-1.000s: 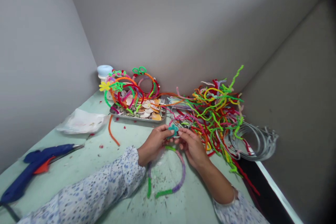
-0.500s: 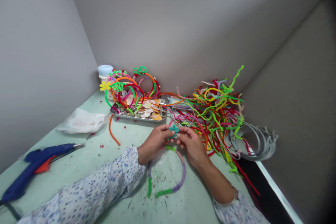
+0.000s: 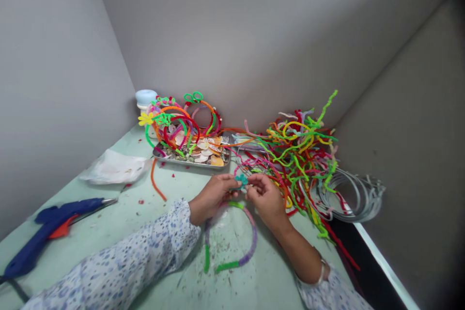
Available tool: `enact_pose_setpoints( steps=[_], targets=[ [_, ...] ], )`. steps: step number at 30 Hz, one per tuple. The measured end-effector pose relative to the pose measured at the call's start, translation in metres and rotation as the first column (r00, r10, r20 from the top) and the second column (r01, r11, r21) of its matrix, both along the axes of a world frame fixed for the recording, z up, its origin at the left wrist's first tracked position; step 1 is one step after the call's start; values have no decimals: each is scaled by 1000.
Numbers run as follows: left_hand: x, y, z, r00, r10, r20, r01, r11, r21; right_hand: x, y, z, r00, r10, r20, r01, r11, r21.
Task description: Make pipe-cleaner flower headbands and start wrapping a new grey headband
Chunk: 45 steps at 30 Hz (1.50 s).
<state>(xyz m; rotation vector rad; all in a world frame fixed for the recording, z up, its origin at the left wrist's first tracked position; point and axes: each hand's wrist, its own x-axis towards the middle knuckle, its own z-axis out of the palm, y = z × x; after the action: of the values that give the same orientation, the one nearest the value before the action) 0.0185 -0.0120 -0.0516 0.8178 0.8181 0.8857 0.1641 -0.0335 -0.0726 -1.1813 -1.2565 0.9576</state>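
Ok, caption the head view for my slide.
Left-hand fingers and right-hand fingers hold a teal flower near a purple-and-green band, fuzzy stems heaped to the right.

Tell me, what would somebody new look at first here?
Probably the big bright tangle of fuzzy stems, piled on the right side of the table, toward the back. Next, maybe the little teal flower near the middle, held between the left hand and the right hand. Then the dark blue glue gun lying at the left.
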Motion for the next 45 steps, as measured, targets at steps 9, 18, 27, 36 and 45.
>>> enact_pose_setpoints(
  steps=[9, 18, 27, 36, 45],
  targets=[
    [1, 0, -1, 990, 62, 127, -60, 998, -19, 0, -6, 5, 994, 89, 58, -86, 995, -55],
    [1, 2, -1, 964, 70, 255, -4, 968, -251, 5, -10, 1, 668, -308, 677, -148, 837, 527],
    [3, -1, 2, 956, 58, 287, 19, 965, -260, 10, -12, 5, 486, -459, 744, -251, 742, 622],
    [6, -6, 8, 957, 88, 276, -21, 971, -237, 6, -13, 5, 566, -497, 658, -153, 721, 676],
    [9, -13, 7, 958, 97, 268, -77, 994, -82, -8, -16, 2, 817, -374, 440, 139, 867, 479]
  ],
)
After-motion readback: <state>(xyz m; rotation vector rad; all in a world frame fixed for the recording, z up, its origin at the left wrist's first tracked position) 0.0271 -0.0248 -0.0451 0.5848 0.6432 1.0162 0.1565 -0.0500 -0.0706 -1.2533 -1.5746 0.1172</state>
